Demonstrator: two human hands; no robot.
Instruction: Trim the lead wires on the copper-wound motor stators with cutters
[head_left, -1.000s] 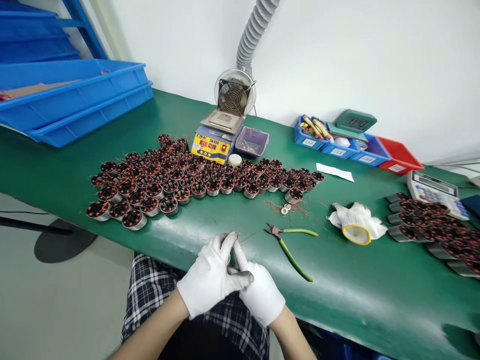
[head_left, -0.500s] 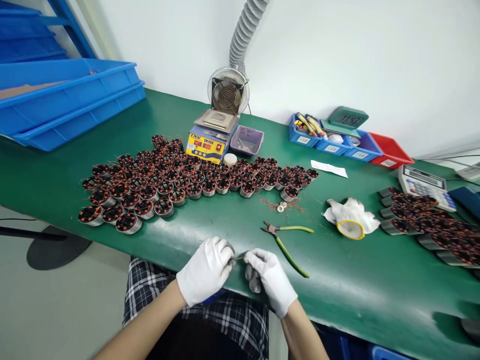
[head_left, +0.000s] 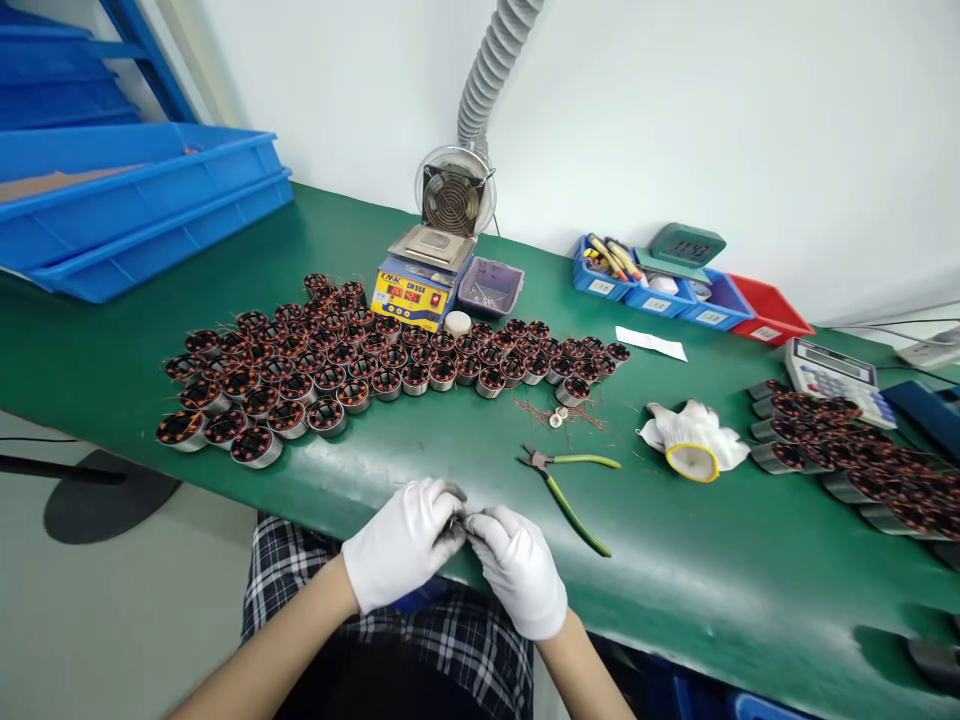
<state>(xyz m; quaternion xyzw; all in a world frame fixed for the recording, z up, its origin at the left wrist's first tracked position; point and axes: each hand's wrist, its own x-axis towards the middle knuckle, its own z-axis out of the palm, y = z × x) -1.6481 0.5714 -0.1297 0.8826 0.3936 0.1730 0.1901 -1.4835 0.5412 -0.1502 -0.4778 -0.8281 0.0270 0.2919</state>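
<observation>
My left hand, in a white glove with greyed fingertips, is closed round a small dark piece that the fingers mostly hide. Against it, my gloved right hand pinches a thin copper wire with thumb and forefinger; the wire barely shows. The fingertips of both hands meet just above the table's front edge. Green-handled side cutters lie with their jaws apart to the right of my hands. Beyond them are clipped copper wire ends and a small white ring-like piece.
Many wound stators stand across the table, with another group at right. Behind are a blue-and-yellow solder pot, a purple tray and small blue bins. A white glove lies right; large blue crates stand left.
My right hand has moved left, up to my left hand. The stretch of copper wire that showed between them is now almost hidden by the fingers. The view has shifted slightly.
</observation>
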